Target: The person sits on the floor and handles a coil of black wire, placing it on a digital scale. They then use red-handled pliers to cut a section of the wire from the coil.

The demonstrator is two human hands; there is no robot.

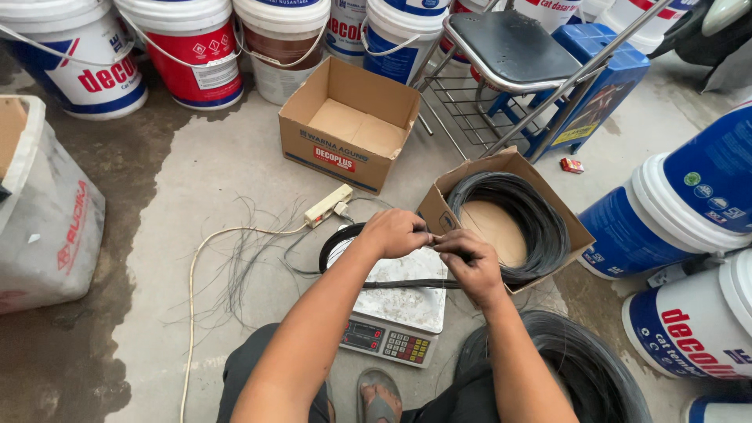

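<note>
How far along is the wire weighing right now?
Done: a small bundle of black wire lies across the scale. In hand: the left hand and right hand pinch a strand together above the scale. Left: a full wire coil sits in the open box, another big coil by the knee, and loose strands lie on the floor.

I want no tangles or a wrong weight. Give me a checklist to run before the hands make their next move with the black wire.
1. Both hands on the wire: ok; left hand and right hand pinch it together.
2. Black wire bundle on the digital scale: ok.
3. Scale reading: cannot tell.
4. Wire coil seated in its cardboard box: ok.
5. Floor clear: not ok; loose wire strands lie beside the scale.
</note>
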